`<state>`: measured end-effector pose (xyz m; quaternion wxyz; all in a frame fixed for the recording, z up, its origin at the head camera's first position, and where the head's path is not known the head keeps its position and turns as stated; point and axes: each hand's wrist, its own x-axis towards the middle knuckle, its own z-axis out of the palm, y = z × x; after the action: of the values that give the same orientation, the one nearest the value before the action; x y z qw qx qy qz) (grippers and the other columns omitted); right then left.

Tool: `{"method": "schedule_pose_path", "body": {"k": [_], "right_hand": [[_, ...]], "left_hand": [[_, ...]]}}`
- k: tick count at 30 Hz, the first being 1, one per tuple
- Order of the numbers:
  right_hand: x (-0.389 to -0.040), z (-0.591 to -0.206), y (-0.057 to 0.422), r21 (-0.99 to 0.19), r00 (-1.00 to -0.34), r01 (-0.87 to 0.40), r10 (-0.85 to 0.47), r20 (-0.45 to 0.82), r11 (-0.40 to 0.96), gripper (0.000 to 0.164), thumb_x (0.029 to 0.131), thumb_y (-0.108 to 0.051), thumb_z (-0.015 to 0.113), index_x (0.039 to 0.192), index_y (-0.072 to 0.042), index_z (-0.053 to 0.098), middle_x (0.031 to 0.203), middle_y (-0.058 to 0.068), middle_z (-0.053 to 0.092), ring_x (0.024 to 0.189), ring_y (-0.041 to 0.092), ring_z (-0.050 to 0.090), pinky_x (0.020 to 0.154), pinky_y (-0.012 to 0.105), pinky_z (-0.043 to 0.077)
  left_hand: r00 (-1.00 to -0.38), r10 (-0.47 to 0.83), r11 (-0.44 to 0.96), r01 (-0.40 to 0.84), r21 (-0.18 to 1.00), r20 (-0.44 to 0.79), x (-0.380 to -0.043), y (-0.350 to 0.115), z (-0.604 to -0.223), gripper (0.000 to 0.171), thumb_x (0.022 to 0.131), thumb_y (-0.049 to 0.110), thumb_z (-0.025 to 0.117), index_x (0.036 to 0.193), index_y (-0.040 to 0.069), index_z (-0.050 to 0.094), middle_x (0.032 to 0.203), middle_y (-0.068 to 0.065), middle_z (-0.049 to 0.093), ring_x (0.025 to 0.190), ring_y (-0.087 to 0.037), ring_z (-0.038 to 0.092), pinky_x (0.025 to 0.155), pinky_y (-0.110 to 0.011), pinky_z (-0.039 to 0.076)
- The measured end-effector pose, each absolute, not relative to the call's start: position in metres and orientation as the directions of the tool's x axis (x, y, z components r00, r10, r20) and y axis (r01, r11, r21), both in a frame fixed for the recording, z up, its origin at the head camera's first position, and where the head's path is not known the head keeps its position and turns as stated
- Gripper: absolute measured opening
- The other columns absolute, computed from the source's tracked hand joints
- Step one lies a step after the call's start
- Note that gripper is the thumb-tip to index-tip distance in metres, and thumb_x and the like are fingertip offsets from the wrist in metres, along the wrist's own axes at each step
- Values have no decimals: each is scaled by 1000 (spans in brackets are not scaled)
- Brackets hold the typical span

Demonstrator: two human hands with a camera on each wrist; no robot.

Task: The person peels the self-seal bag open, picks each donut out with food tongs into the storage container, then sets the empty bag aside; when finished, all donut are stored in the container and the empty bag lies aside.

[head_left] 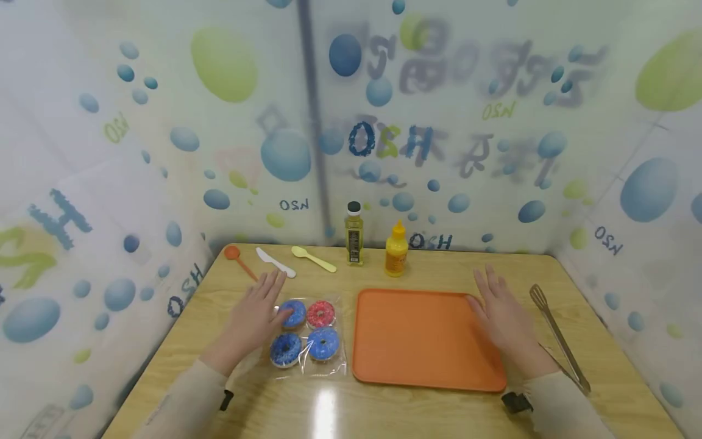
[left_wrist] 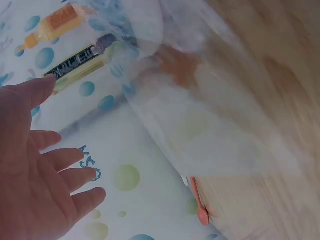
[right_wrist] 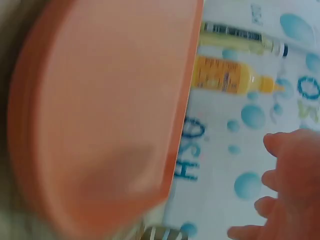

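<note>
My left hand [head_left: 255, 317] hovers at the left side of a clear plastic pack of donuts [head_left: 323, 343], fingers extended and holding nothing. Its thumb overlaps one blue donut [head_left: 293, 312] in the head view; a pink donut [head_left: 320, 314] lies beside that one. Over the right edge of an orange tray [head_left: 422, 335] is my right hand [head_left: 507, 323], also empty, its fingers stretched forward. The left wrist view shows the left palm [left_wrist: 35, 170] with spread fingers. In the right wrist view, the tray [right_wrist: 115, 110] fills the left half, and the right hand [right_wrist: 295, 185] appears at the lower right.
Metal tongs [head_left: 559, 341] lie right of the tray. Along the back stand an oil bottle [head_left: 354, 235] and a yellow squeeze bottle [head_left: 396, 253]. An orange spoon [head_left: 233, 252], white knife [head_left: 274, 262] and pale yellow spoon [head_left: 315, 260] lie back left. Patterned curtains surround the wooden table [head_left: 274, 408].
</note>
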<state>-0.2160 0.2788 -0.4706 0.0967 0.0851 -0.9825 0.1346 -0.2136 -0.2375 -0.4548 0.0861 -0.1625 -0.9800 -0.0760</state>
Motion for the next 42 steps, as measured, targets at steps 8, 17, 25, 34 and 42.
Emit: {"method": "schedule_pose_path", "body": {"k": [8, 17, 25, 34, 42], "right_hand": [[-207, -481, 223, -212, -887, -377, -286, 361, 902, 47, 98, -26, 71, 139, -5, 62, 151, 22, 54, 117, 46, 64, 74, 51, 58], [-190, -484, 153, -175, -844, -517, -465, 269, 838, 37, 96, -35, 74, 129, -17, 72, 136, 6, 67, 121, 28, 67, 97, 50, 56], [-184, -484, 111, -198, -797, -597, -546, 260, 777, 33, 96, -37, 73, 124, -19, 73, 131, 0, 69, 120, 23, 66, 100, 45, 55], [-178, -479, 76, -292, -740, -672, -629, 237, 681, 34, 94, -37, 75, 124, -21, 74, 127, -1, 71, 117, 20, 67, 100, 41, 55], [-172, -485, 59, -313, -703, -705, -685, 191, 637, 36, 88, -43, 81, 119, -27, 75, 120, -9, 71, 103, 9, 67, 86, 29, 56]], "left_hand": [[-915, 317, 934, 347, 88, 251, -197, -254, -458, 50, 91, 25, 79, 134, 4, 65, 138, -21, 63, 128, -42, 59, 100, -56, 53], [-912, 349, 900, 390, 194, 216, -183, -271, -465, 36, 80, 8, 85, 115, 7, 75, 117, -13, 72, 112, -37, 66, 96, -55, 55], [-908, 411, 846, 414, 335, 85, -182, -280, -461, 41, 79, 3, 85, 118, 5, 73, 119, -14, 72, 110, -38, 67, 96, -57, 54], [-918, 394, 837, 335, 433, -51, -193, -299, -455, 38, 80, 11, 87, 116, 9, 76, 115, -4, 75, 99, -24, 65, 85, -42, 55], [-905, 413, 819, 317, 478, -107, -201, -309, -465, 38, 76, 12, 90, 113, 15, 78, 117, -3, 73, 101, -20, 63, 85, -39, 54]]}}
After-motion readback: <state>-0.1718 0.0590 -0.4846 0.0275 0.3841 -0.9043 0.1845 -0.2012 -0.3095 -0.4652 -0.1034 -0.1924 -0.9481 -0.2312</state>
